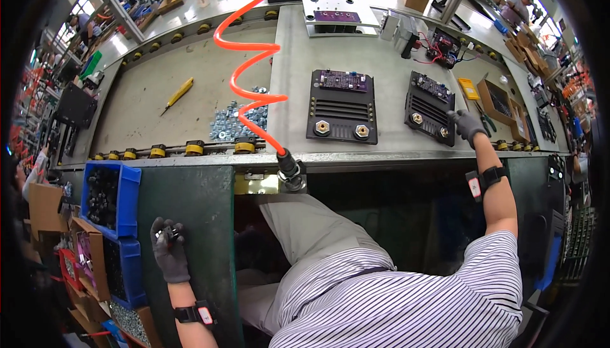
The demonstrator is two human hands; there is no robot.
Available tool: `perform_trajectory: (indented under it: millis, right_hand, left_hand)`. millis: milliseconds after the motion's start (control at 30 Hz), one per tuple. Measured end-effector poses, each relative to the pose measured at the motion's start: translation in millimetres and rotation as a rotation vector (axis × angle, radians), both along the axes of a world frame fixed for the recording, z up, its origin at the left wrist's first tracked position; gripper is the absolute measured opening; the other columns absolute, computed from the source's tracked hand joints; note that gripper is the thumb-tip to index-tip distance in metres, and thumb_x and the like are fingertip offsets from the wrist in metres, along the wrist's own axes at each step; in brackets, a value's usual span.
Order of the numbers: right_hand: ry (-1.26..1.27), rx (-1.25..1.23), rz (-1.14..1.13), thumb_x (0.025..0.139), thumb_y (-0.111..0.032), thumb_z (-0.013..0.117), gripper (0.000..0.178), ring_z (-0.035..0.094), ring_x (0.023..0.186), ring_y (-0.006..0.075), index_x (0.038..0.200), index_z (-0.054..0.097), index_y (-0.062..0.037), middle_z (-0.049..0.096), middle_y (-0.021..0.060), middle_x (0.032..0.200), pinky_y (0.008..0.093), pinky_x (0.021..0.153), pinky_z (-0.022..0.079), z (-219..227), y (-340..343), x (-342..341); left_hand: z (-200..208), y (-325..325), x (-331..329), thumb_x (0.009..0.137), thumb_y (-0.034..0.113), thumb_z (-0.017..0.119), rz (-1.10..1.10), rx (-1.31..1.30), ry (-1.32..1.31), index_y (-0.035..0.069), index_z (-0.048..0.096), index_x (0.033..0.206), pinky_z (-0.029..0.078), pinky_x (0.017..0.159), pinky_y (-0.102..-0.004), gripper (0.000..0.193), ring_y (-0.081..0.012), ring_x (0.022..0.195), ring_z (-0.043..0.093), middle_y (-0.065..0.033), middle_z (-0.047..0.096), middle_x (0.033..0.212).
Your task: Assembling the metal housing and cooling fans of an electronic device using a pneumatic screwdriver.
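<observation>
My left hand (169, 246), in a grey glove, is over the dark green surface at the lower left. Its curled fingers hold small black parts (168, 234) whose kind I cannot make out. My right hand (469, 127), also gloved, reaches to the slotted black panel (427, 114) on the right, its fingertips closed at that panel's right edge. This panel lies slightly turned, with a circuit board (433, 86) at its far end and two brass-coloured fittings at its near end. To its left lies a similar black panel (343, 108) with its own board (343, 80) and two fittings.
A coiled orange air hose (254, 49) hangs over the bench. Loose nuts (232, 122) and a yellow knife (180, 93) lie left. Blue bins (130, 199) stand beside my left hand. A wired unit (445, 46), pliers (488, 122) and a cardboard box (495, 101) are right.
</observation>
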State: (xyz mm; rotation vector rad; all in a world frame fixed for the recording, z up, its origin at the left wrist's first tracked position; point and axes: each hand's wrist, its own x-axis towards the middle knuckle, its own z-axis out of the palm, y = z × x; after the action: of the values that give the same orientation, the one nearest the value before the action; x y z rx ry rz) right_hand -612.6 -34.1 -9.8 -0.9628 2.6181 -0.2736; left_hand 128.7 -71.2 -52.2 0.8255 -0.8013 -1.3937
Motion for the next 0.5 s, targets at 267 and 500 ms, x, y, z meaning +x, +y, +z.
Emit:
perform_trajectory:
  millis: [267,500]
  right_hand:
    - [-0.227,-0.419,0.550,0.091,-0.023,0.052,0.033,0.059,0.096,0.0319,0.117,0.051,-0.0033,0.062,0.0209,0.103,0.0363,0.082,0.045,-42,-85,113]
    - [-0.469,-0.307,0.551,0.092,-0.030,0.048,0.038,0.062,0.086,0.0307,0.120,0.051,-0.0040,0.064,0.0190,0.094,0.0362,0.077,0.046,-13,-141,225]
  left_hand:
    - [1,5,-7,0.087,0.012,0.056,0.051,-0.003,-0.109,0.006,0.050,0.122,0.054,0.067,-0.0255,0.036,-0.0264,0.094,0.059,-0.0108,0.057,0.109]
    - [11,56,3,0.085,0.013,0.059,0.069,0.081,-0.044,0.004,0.049,0.120,0.056,0.067,-0.0268,0.037,-0.0261,0.092,0.061,-0.0110,0.057,0.107]
